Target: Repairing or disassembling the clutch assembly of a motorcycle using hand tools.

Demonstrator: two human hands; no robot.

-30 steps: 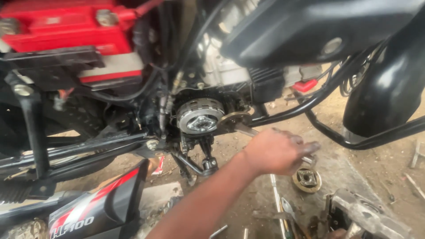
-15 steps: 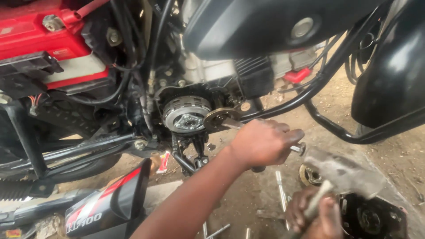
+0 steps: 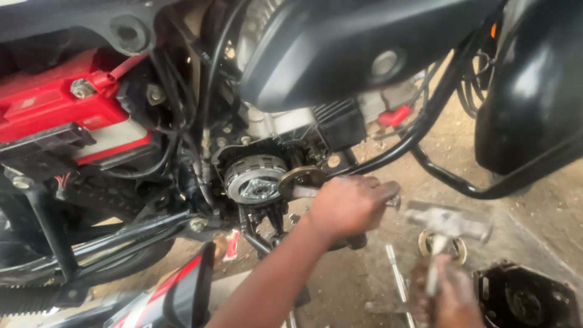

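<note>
The round metal clutch (image 3: 255, 177) of a motorcycle engine lies exposed at the middle of the view. A flat metal tool (image 3: 302, 182) with a ring-shaped end rests against the clutch's right side. My left hand (image 3: 349, 206) grips that tool's handle, its fingers closed around it. At the lower right my right hand (image 3: 446, 300), blurred, is closed on the handle of a hammer. The hammer's steel head (image 3: 449, 220) hangs just right of my left hand, close to the tool's outer end.
A red battery (image 3: 54, 109) sits at upper left among black cables. A black tubular guard bar (image 3: 449, 182) crosses on the right. On the dirt floor lie a removed engine cover (image 3: 525, 300) and a thin metal rod (image 3: 398, 279). A red-and-black body panel (image 3: 176, 291) lies at the bottom left.
My right hand has come into view with the hammer and lifted its head up beside my left hand. My left hand has closed on the tool at the clutch.
</note>
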